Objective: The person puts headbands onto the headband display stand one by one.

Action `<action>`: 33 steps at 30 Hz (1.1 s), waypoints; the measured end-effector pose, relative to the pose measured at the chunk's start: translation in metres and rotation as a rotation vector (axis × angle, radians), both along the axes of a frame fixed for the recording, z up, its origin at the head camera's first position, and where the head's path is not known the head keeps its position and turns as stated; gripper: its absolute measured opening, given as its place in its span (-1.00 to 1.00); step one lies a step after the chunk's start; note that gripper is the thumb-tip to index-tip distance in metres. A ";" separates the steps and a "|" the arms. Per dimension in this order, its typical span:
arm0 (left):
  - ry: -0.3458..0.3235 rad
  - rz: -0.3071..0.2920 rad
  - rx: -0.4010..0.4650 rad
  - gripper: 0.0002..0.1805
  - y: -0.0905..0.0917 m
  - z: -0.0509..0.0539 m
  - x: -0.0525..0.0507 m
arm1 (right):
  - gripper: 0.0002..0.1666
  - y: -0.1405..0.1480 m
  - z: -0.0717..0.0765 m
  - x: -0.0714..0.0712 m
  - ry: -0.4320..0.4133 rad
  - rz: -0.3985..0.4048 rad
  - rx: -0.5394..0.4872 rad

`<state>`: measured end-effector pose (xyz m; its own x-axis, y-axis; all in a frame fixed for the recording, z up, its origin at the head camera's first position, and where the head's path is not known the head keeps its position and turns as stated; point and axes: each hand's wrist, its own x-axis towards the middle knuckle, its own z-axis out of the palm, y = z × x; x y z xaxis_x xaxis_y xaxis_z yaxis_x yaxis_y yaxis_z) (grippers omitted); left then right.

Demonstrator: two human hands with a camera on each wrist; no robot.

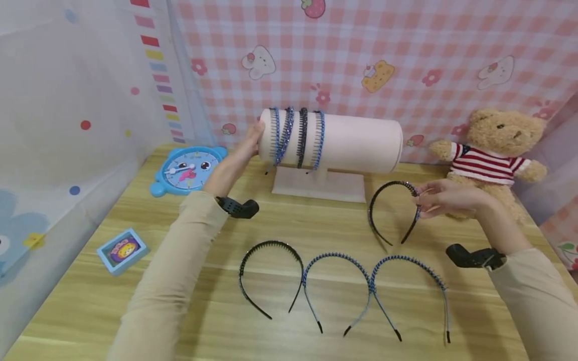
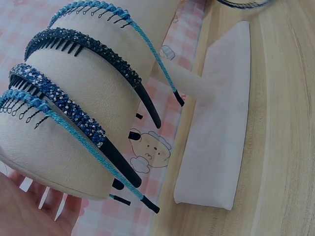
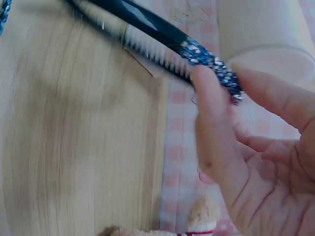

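Observation:
A pale padded roll (image 1: 361,140) on a flat-based stand (image 1: 318,185) bears several toothed headbands in blue and black, among them a black glittery one (image 2: 88,46) and a blue-silver glittery one (image 2: 64,98). My left hand (image 1: 241,150) touches the roll's left end, its fingers extended against it in the left wrist view. Between thumb and fingers, my right hand (image 1: 447,197) pinches a black headband (image 1: 374,205) with blue-silver glitter, held above the table right of the stand. On the table in front lie a black headband (image 1: 271,243) and two blue headbands (image 1: 336,254), (image 1: 406,258).
A blue cartoon clock (image 1: 185,173) and a small blue framed box (image 1: 122,250) lie on the left of the wooden table (image 1: 203,321). A teddy bear (image 1: 492,150) in a striped shirt sits at the back right. Behind hangs a pink checked cloth (image 1: 293,30).

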<state>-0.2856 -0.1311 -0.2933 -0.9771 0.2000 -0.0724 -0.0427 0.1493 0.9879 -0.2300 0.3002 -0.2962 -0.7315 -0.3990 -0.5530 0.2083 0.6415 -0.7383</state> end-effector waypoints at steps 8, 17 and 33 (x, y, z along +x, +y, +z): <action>0.004 -0.034 -0.047 -0.31 -0.004 0.001 0.002 | -0.53 0.005 0.006 0.001 0.161 -0.209 -0.070; 0.013 -0.034 -0.066 -0.30 -0.003 0.000 0.004 | -0.56 -0.034 0.019 0.006 0.451 -0.445 -0.179; -0.006 -0.012 -0.007 -0.32 -0.003 0.000 0.002 | -0.64 -0.087 0.026 0.000 0.900 -0.321 -0.009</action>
